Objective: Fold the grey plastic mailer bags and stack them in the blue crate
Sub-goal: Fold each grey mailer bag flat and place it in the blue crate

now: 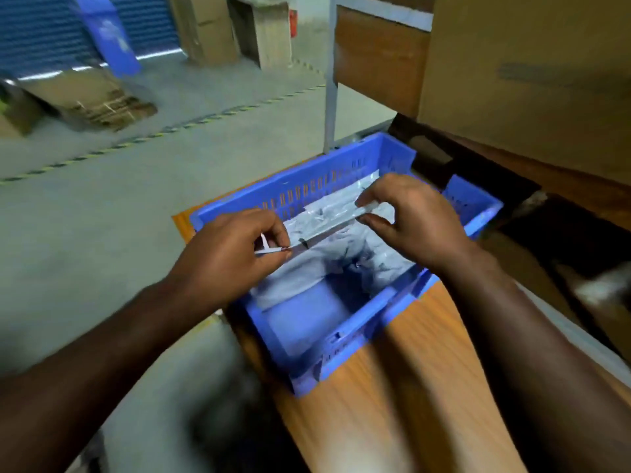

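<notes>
- Hands work above the blue crate (pixel 341 339), which sits on the wooden desk (pixel 420 387).
- Left hand (pixel 228 250) has its fingers (pixel 276 233) curled, pinching one end of a folded grey mailer bag (pixel 327 220).
- Right hand (pixel 413 220) holds the bag's other end between thumb and curled fingers, over the crate's far half.
- More grey mailer bags (pixel 327 264) lie crumpled inside the crate.
- Cardboard boxes (pixel 526 73) stand just beyond it.

A wooden table (pixel 403 387) with an orange-brown top carries the blue crate (pixel 341 339), which sits at its far left corner. A large cardboard box (pixel 526 73) rests beyond it.
</notes>
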